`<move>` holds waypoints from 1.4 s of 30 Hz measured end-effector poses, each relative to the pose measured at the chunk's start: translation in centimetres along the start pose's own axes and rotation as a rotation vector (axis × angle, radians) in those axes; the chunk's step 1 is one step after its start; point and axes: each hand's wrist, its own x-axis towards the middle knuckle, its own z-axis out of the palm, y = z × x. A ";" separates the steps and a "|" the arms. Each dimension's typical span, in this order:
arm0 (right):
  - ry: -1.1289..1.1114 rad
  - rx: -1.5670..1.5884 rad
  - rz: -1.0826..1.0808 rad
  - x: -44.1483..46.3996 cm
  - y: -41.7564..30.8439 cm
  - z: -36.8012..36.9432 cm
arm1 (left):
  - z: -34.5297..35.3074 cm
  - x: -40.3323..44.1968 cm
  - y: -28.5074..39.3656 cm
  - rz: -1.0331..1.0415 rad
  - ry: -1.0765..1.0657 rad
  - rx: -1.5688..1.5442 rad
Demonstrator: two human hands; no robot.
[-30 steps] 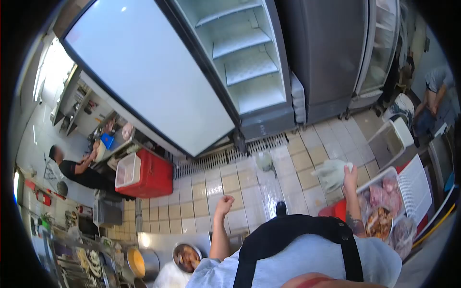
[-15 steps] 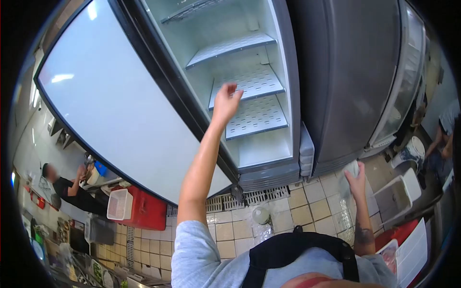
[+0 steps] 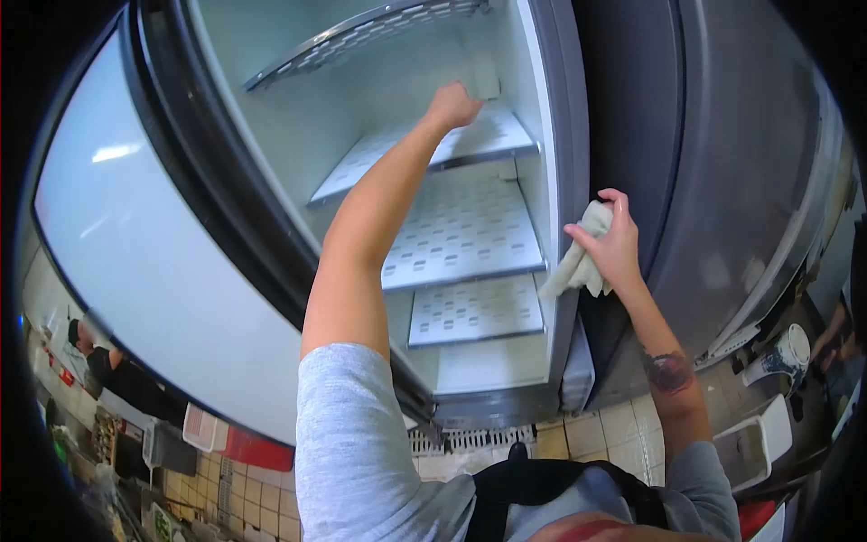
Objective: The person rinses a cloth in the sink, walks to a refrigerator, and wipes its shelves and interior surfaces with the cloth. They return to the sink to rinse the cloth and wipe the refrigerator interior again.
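Note:
My right hand (image 3: 618,246) grips a crumpled whitish cloth (image 3: 585,257) beside the right side frame of an open upright fridge (image 3: 567,117). Part of the cloth hangs below my fingers. Inside the fridge, my left hand (image 3: 454,107) is curled closed above a perforated shelf (image 3: 492,134); no object shows in it. The palm side is turned away. Lower down are two more perforated shelves, a middle shelf (image 3: 465,239) and a bottom shelf (image 3: 479,312). Overhead, a tilted metal-edged rack (image 3: 361,38) spans the cabinet.
The fridge door (image 3: 163,244) stands wide to my left. A dark grey cabinet (image 3: 722,163) adjoins on the right. White tubs, one a bucket (image 3: 786,352), stand at lower right. A co-worker (image 3: 126,379) is at far left, near a red container (image 3: 257,449). Tiled floor and drain grating (image 3: 479,440) lie below.
I am closer to the fridge. My right hand has risen with the cloth from near the floor to the fridge's side frame. My left hand has reached deeper and higher inside, its fingers more curled.

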 end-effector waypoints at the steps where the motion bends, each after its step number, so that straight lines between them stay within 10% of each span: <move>1: 0.047 -0.029 -0.078 1.3 0.5 1.1 | 1.4 2.4 -1.2 0.017 -0.017 0.054; 16: 0.002 -0.037 -0.076 4.5 4.0 4.0 | 15.8 37.8 -10.9 -0.042 0.157 -0.099; 21: -0.010 0.047 -0.102 4.6 5.1 4.7 | 14.8 36.7 -7.7 -0.377 0.601 -0.538; 24: -0.008 0.058 -0.109 4.7 5.0 4.8 | 15.9 38.7 -7.5 -0.429 0.705 -0.236; 30: -0.077 0.106 -0.036 4.1 5.2 4.6 | 15.0 39.0 -9.1 -0.393 0.430 -0.085; 34: -0.093 0.100 -0.002 3.8 5.4 4.7 | 13.4 36.1 -10.7 0.080 0.150 0.692; 37: -0.070 0.058 -0.012 4.0 4.9 4.5 | 15.9 37.6 -10.3 0.097 0.668 0.452; 42: -0.088 -0.011 0.008 4.2 4.1 3.9 | 14.6 38.5 -9.9 0.115 0.745 0.150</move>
